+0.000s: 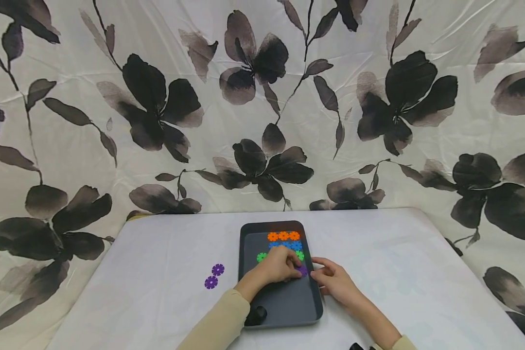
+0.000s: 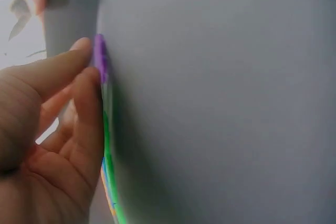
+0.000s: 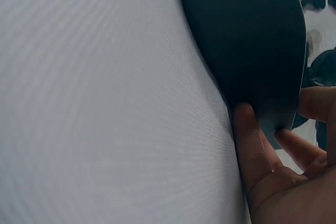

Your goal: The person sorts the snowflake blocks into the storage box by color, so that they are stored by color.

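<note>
My left hand [image 1: 280, 265] reaches into a dark grey tray [image 1: 284, 311]. Its thumb and fingertips pinch a purple flower-shaped disc [image 2: 101, 59] low against the tray floor. Just beyond lie green discs [image 1: 261, 256], partly hidden by the hand, then a row of blue discs [image 1: 295, 245] and a row of orange discs [image 1: 283, 236]. At the tray's right side, my right hand [image 1: 337, 282] holds the wall; the right wrist view shows fingertips on the outer wall and one finger at the rim. Two more purple discs [image 1: 214, 276] lie on the table left of the tray.
A white cloth covers the table [image 1: 166, 262] beneath the tray. Behind the table's far edge hangs a floral curtain [image 1: 262, 112]. A small black object [image 1: 256, 315] shows at the tray's near left corner, beside the left sleeve [image 1: 218, 321].
</note>
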`<state>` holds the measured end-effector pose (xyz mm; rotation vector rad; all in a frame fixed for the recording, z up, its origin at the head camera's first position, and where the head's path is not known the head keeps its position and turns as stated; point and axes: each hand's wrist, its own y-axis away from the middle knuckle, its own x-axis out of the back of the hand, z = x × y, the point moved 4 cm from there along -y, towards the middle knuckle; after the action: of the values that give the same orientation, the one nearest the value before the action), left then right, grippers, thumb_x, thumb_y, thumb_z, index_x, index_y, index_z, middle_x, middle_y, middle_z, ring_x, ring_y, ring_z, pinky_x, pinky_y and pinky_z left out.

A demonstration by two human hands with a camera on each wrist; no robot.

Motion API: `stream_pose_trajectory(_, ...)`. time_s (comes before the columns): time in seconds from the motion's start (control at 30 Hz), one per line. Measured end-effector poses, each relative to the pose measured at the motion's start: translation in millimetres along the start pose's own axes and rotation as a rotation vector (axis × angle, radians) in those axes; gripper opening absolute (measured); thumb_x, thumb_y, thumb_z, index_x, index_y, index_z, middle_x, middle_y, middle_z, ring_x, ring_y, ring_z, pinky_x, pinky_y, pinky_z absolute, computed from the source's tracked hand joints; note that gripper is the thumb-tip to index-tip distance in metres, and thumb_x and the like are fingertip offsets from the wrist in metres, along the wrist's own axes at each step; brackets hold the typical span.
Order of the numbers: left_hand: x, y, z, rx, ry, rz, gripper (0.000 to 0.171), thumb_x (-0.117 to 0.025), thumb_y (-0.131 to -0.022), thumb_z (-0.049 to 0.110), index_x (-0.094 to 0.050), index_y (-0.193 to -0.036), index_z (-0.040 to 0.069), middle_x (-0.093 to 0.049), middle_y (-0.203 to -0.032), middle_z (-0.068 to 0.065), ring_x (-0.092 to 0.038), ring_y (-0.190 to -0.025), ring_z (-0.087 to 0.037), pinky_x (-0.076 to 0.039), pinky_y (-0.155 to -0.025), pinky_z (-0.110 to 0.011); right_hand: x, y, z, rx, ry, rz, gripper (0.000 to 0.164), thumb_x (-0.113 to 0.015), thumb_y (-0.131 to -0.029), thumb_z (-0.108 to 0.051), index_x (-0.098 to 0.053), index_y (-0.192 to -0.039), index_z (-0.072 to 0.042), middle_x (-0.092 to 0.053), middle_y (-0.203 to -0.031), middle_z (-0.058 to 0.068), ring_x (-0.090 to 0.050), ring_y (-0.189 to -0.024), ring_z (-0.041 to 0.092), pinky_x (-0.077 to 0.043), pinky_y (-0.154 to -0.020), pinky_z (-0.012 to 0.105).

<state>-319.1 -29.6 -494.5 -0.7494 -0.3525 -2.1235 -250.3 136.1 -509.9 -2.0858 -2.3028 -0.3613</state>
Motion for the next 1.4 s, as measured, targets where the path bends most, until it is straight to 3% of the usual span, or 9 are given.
stream_pose_trajectory(0.33,30.3,21.2,13.4,-0.039,0.095,0.060,0.022,-0.080,-0.081,0.012,-0.073,-0.100,0.003,-0.064,-0.066,-0.001,-0.065,-0.055,-0.026,-0.053,-0.050,-0.030,-1.4,-2.2,3.6,-0.019,0.022,0.024,0.050,-0.061,-0.096,-0.015,-0.046,-0.141,-0.001,-0.064,-0.099,0.013,-0.065,-0.086,0.025,-0.056,-0.069,0.038)
stream_pose_trajectory(0.53,63.1,47.0,6.1,-0.046,0.106,0.119,0.022,-0.078,-0.083,0.013,-0.072,-0.101,0.002,-0.064,-0.071,0.001,-0.061,-0.055,-0.018,-0.053,-0.051,-0.032,-1.6,-3.0,4.1,-0.035,0.019,0.048,0.049,-0.062,-0.095,-0.013,-0.047,-0.140,-0.002,-0.065,-0.099,0.013,-0.065,-0.085,0.025,-0.056,-0.068,0.038)
stream_pose_trajectory(0.67,88.1,69.4,-8.4,-0.036,0.112,0.170,0.021,-0.078,-0.084,0.015,-0.072,-0.101,0.005,-0.064,-0.075,0.000,-0.061,-0.058,-0.020,-0.052,-0.052,-0.032,-1.4,-1.6,2.3,-0.036,0.012,0.045,0.049,-0.062,-0.095,-0.013,-0.048,-0.140,-0.001,-0.065,-0.099,0.013,-0.065,-0.085,0.025,-0.056,-0.068,0.038)
stream_pose_trajectory(0.83,111.5,95.1,-35.6,0.022,0.100,0.236,0.021,-0.077,-0.084,0.015,-0.072,-0.102,0.004,-0.064,-0.077,-0.002,-0.063,-0.064,-0.029,-0.051,-0.053,-0.031,-0.4,-0.1,0.9,-0.037,0.009,0.039,0.049,-0.062,-0.095,-0.013,-0.047,-0.141,-0.001,-0.065,-0.099,0.013,-0.065,-0.086,0.025,-0.056,-0.069,0.038)
stream_pose_trajectory(0.93,120.4,107.9,-52.6,0.064,0.054,0.280,0.021,-0.077,-0.083,0.014,-0.072,-0.101,0.003,-0.063,-0.077,-0.001,-0.062,-0.062,-0.024,-0.051,-0.054,-0.030,0.0,-0.5,1.7,-0.046,0.015,0.043,0.049,-0.062,-0.095,-0.014,-0.047,-0.141,-0.001,-0.064,-0.099,0.013,-0.065,-0.086,0.025,-0.056,-0.069,0.039)
stream_pose_trajectory(1.1,126.7,125.4,-74.2,0.117,-0.007,0.327,0.020,-0.079,-0.081,0.012,-0.073,-0.097,0.002,-0.063,-0.074,0.001,-0.057,-0.059,-0.016,-0.049,-0.053,-0.028,0.3,-0.6,2.1,-0.052,0.026,0.049,0.049,-0.063,-0.095,-0.015,-0.048,-0.140,-0.003,-0.064,-0.099,0.012,-0.065,-0.085,0.024,-0.056,-0.070,0.038)
stream_pose_trajectory(1.4,129.3,150.3,-101.6,0.219,-0.025,0.371,0.022,-0.082,-0.078,0.017,-0.074,-0.096,0.007,-0.063,-0.078,0.002,-0.058,-0.067,-0.015,-0.048,-0.057,-0.028,-0.7,-1.9,2.7,-0.048,0.032,0.029,0.050,-0.063,-0.095,-0.017,-0.048,-0.140,-0.003,-0.064,-0.101,0.013,-0.065,-0.086,0.024,-0.056,-0.070,0.037)
